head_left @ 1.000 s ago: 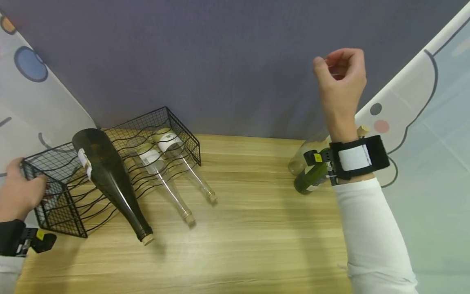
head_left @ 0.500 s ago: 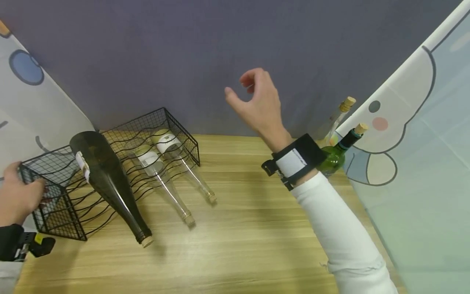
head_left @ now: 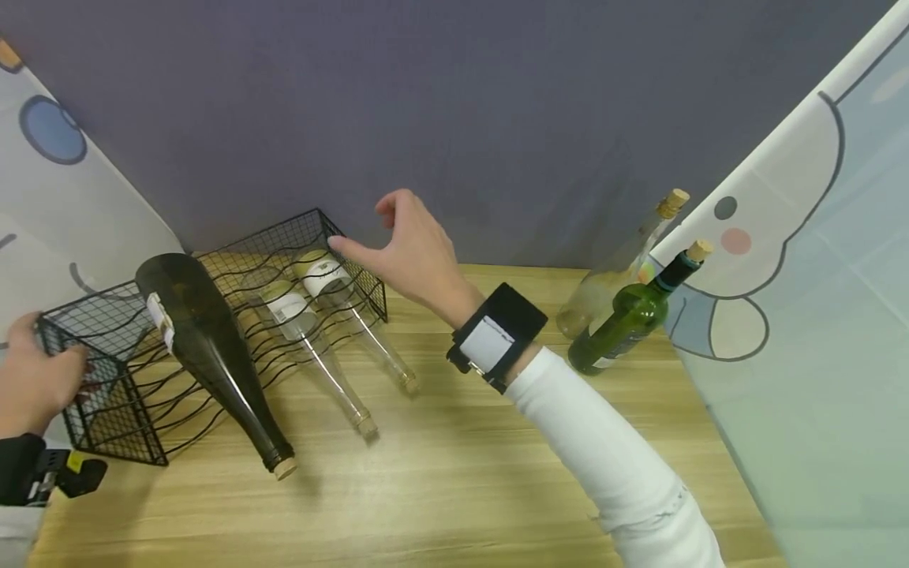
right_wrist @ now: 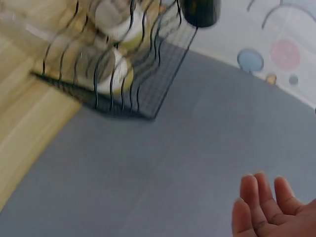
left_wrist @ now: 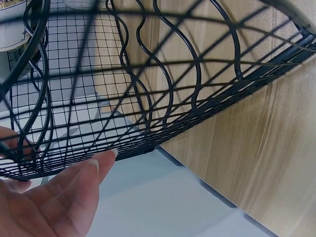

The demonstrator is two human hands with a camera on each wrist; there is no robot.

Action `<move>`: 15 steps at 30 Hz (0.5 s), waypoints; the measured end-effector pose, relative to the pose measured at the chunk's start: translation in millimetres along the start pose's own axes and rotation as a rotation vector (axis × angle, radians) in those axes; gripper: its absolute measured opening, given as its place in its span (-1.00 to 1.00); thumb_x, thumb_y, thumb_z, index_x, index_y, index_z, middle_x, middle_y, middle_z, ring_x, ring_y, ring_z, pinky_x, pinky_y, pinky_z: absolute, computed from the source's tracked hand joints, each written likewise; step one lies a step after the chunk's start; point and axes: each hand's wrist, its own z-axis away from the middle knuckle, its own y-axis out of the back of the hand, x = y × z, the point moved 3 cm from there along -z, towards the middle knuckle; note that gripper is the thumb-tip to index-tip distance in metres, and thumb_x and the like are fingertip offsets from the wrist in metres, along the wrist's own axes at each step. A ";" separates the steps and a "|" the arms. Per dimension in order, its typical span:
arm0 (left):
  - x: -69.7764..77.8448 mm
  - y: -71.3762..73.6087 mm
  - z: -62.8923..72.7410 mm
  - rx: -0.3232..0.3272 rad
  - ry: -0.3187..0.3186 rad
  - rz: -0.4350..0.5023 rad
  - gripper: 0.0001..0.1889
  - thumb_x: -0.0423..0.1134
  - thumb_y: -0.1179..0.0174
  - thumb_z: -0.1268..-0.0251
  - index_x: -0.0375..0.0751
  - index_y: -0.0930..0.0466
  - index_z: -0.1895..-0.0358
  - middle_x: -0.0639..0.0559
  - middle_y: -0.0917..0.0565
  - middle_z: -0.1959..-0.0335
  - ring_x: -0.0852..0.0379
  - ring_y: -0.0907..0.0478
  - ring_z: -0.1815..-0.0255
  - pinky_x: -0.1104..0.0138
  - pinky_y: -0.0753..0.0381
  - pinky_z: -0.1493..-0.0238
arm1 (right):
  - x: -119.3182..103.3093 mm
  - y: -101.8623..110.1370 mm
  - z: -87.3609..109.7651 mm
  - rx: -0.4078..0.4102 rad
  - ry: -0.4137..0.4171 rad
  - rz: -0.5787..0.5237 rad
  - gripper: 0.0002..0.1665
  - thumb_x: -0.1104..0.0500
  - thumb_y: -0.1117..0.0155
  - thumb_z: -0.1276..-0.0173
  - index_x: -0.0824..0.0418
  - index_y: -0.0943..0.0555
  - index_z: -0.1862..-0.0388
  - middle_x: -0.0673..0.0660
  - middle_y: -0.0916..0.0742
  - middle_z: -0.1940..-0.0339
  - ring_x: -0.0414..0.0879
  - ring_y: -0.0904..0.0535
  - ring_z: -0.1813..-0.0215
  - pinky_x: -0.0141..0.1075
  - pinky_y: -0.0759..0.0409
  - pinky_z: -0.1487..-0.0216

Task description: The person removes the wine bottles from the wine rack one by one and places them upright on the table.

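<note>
Head: L hand point(head_left: 39, 383) grips wire rack's point(head_left: 117, 406) L end; R hand point(head_left: 419, 256), loosely bent, holds nothing nr rack's R end. Dark bottle point(head_left: 213, 347) + 2 clear bottles point(head_left: 298, 319) in rack; green bottle point(head_left: 628, 319) well R of it. L wrist: fingers point(left_wrist: 81, 190) at rack mesh; step looks like steadying. R wrist: hand apart from rack; next move prob. needs clean R grasp, rack still.

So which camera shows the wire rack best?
The head view: both ends of the wire rack show. The left wrist view has one end up close; the right wrist view, the other end, blurred.
</note>
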 end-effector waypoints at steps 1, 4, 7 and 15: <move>0.2 0.0 -0.6 0.002 -0.001 0.004 -0.25 -0.32 0.39 -0.39 -0.34 0.53 -0.55 -0.66 0.14 -0.48 -0.67 -0.18 -0.25 -0.43 -0.20 -0.32 | -2.2 -4.6 1.3 -0.028 0.000 -0.007 -0.18 -0.40 -0.27 -0.19 0.11 -0.40 -0.21 -0.02 -0.56 -0.01 -0.18 -0.49 0.04 -0.36 -0.54 0.12; 0.0 0.0 -2.4 0.014 0.001 0.014 -0.25 -0.31 0.39 -0.38 -0.34 0.50 -0.55 -0.61 0.20 -0.51 -0.63 -0.06 -0.39 -0.43 -0.15 -0.35 | -7.2 -18.9 4.9 -0.092 -0.016 -0.032 -0.18 -0.42 -0.25 -0.19 0.10 -0.39 -0.20 -0.04 -0.54 0.00 -0.19 -0.48 0.04 -0.37 -0.53 0.12; 0.0 0.6 -3.1 0.030 -0.004 0.017 -0.26 -0.32 0.40 -0.38 -0.34 0.48 -0.56 -0.62 0.16 -0.50 -0.62 0.01 -0.44 -0.43 -0.16 -0.35 | -10.6 -33.8 8.2 -0.118 -0.027 -0.069 -0.19 -0.41 -0.28 -0.18 0.11 -0.40 -0.17 -0.06 -0.53 0.03 -0.20 -0.48 0.05 -0.42 -0.51 0.13; 2.5 2.6 0.5 0.022 -0.012 -0.006 -0.26 -0.34 0.39 -0.37 -0.37 0.50 -0.54 -0.75 -0.04 -0.36 -0.67 -0.24 -0.18 -0.43 -0.35 -0.20 | -16.5 -69.1 19.3 -0.188 -0.017 -0.130 -0.21 -0.38 -0.31 -0.17 0.10 -0.40 -0.17 -0.09 -0.51 0.11 -0.22 -0.45 0.13 -0.50 -0.47 0.24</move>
